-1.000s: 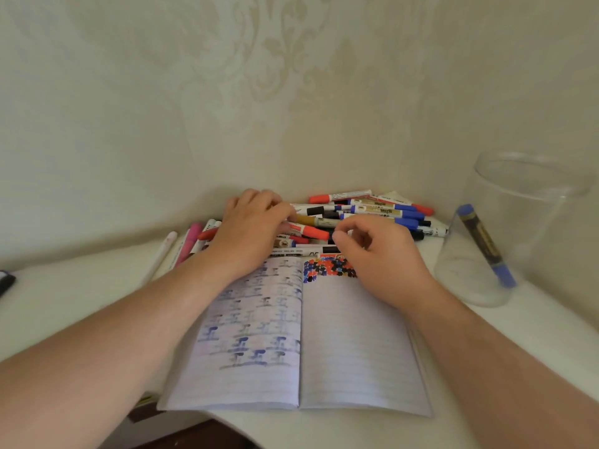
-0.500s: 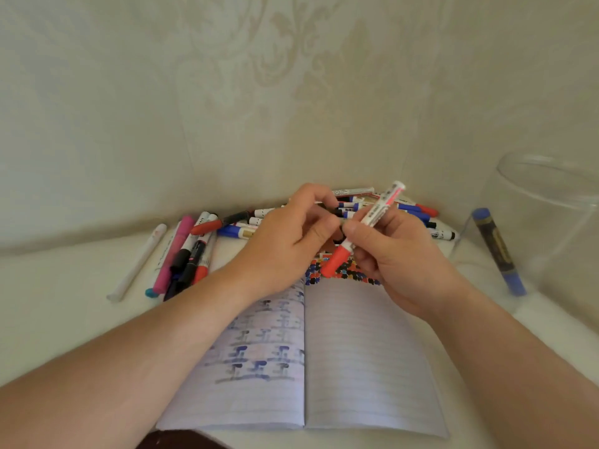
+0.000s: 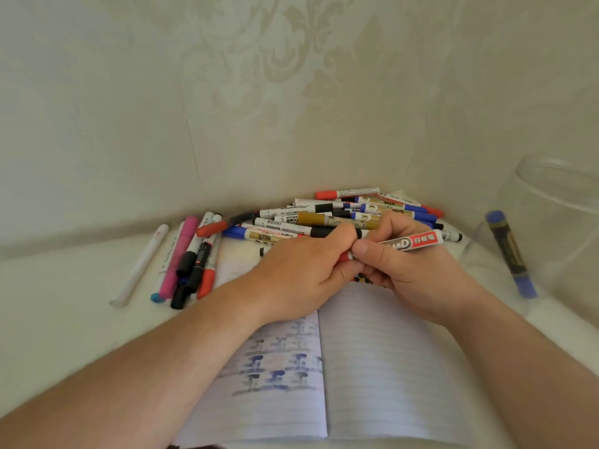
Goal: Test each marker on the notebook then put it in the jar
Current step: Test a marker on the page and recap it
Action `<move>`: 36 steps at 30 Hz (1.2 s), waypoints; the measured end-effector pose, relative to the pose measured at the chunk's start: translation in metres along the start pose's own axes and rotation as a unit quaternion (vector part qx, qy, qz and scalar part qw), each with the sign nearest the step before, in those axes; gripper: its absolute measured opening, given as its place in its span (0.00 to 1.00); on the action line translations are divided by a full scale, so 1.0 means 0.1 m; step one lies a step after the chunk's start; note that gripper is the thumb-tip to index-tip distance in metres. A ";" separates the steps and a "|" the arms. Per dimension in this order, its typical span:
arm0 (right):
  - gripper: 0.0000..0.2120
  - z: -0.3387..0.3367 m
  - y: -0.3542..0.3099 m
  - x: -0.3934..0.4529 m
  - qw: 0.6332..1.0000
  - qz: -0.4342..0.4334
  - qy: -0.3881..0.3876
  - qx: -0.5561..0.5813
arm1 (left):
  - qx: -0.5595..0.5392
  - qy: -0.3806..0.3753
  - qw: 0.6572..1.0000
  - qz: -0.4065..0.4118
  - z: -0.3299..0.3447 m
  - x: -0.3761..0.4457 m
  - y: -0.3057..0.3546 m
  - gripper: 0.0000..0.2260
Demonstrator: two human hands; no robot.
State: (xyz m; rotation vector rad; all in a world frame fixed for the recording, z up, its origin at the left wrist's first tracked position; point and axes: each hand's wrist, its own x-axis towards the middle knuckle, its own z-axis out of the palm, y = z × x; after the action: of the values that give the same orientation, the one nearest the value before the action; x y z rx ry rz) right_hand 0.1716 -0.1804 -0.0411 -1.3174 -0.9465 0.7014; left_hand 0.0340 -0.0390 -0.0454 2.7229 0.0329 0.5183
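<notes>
Both hands meet over the top of the open notebook (image 3: 382,367). My right hand (image 3: 411,270) grips the white barrel of a red whiteboard marker (image 3: 408,243), which lies nearly level and points right. My left hand (image 3: 311,270) is curled round its red cap end, most of which the fingers hide. Behind the hands lies a pile of markers (image 3: 330,218) in red, blue, black and gold. At the far right stands a clear glass jar (image 3: 557,222) with one blue marker (image 3: 509,254) leaning inside.
A second group of markers (image 3: 191,260), pink, black and red, lies left of the notebook, with a white pen (image 3: 139,267) beside it. Patterned walls close in behind and on the right. The notebook's left page carries blue ink marks, and coloured dots show under the hands.
My right hand picked a red marker from the pile and brought it over the notebook. It has since turned from steeply tilted to nearly level, and my left hand has closed round its cap end.
</notes>
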 end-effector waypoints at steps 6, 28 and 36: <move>0.22 -0.06 0.02 -0.02 0.999 -0.021 -0.049 -0.001 | -0.007 0.001 1.000 0.012 -0.03 -0.03 0.05 0.11; 0.22 0.00 0.05 -0.05 0.999 -0.002 -0.048 0.003 | -0.082 -0.029 0.996 0.002 -0.03 -0.03 0.02 0.09; 0.20 -0.01 -0.08 -0.11 0.997 -0.025 -0.073 -0.031 | -0.128 -0.049 0.990 -0.028 -0.07 -0.07 0.05 0.07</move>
State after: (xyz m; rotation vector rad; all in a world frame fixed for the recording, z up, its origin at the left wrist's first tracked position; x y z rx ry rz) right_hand 0.1672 -0.1914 -0.0355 -1.3056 -1.1240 0.7421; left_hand 0.0251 -0.0413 -0.0399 2.4834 0.0165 0.3461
